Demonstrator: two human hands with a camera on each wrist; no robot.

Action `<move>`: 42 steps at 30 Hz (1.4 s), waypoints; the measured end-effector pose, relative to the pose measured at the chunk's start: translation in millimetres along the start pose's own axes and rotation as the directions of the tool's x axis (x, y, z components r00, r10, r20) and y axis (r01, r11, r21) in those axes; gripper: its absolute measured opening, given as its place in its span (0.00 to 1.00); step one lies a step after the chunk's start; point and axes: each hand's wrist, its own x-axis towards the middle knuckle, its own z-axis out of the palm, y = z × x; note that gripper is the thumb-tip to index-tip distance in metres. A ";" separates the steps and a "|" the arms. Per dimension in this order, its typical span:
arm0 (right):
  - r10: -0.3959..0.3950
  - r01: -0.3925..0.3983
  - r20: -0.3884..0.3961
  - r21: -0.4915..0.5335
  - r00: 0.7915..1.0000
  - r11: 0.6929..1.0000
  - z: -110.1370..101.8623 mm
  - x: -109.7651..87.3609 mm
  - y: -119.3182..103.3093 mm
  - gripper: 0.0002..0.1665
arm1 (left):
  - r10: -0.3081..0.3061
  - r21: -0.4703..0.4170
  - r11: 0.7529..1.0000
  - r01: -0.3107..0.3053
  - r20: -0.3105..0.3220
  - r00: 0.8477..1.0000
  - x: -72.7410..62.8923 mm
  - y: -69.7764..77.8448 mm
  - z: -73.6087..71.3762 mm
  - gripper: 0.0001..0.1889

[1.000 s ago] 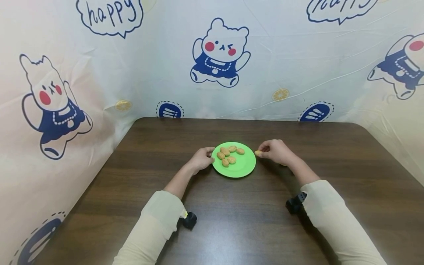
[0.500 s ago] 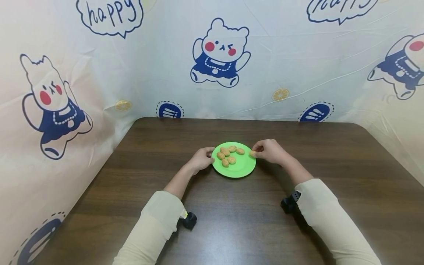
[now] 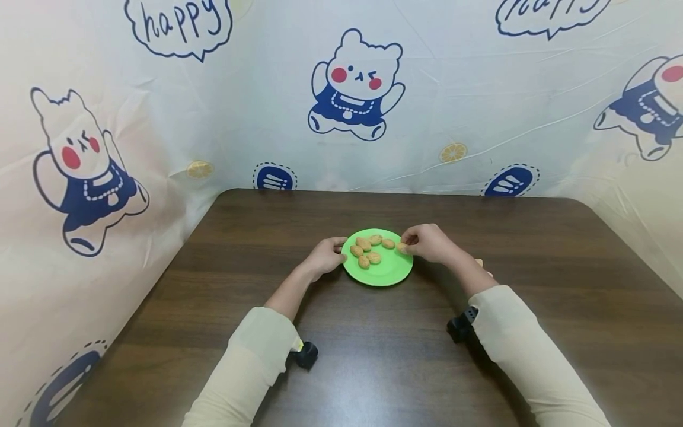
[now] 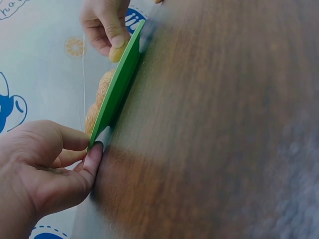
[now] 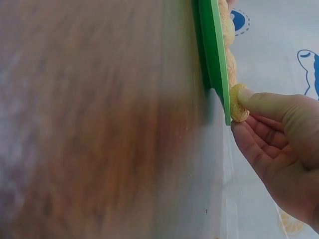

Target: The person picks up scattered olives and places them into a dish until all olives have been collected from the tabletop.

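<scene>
A green plate (image 3: 385,276) sits on the wooden table, holding several tan, rough-shelled peanuts (image 3: 374,258), mostly towards its left and far side. My left hand (image 3: 324,258) pinches the plate's left rim between thumb and fingers; the left wrist view shows that grip (image 4: 55,169) from the side. At the right rim, my right hand (image 3: 431,243) pinches one peanut (image 5: 239,103) between thumb and fingers. That peanut is over the plate's edge, at or very near its surface. The curled fingers of the right hand lie just outside the rim.
Small pale pieces (image 3: 479,262), partly hidden by the right forearm, lie on the brown table (image 3: 373,332) to the right. A printed curtain (image 3: 256,95) hangs behind and beside the table. Both wrists carry black cameras (image 3: 306,356).
My right hand has moved left with its peanut, from just outside the plate to over the right rim. The left hand keeps its place. Pale pieces now show beside the right forearm.
</scene>
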 end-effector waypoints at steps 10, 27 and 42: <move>-0.013 0.014 0.018 -0.009 1.000 1.000 3.4 2.7 -8.5 0.10 | -0.003 0.001 1.000 0.003 -0.001 1.000 -1.3 0.2 0.4 0.28; -0.037 0.038 0.044 -0.019 0.998 0.999 9.7 10.2 -15.9 0.10 | 0.000 -0.002 1.000 0.000 0.002 1.000 -1.5 0.6 0.3 0.28; -0.026 0.027 0.055 -0.010 0.998 1.000 13.9 14.6 -19.4 0.11 | -0.016 -0.001 1.000 0.016 0.004 1.000 -2.1 1.5 1.0 0.28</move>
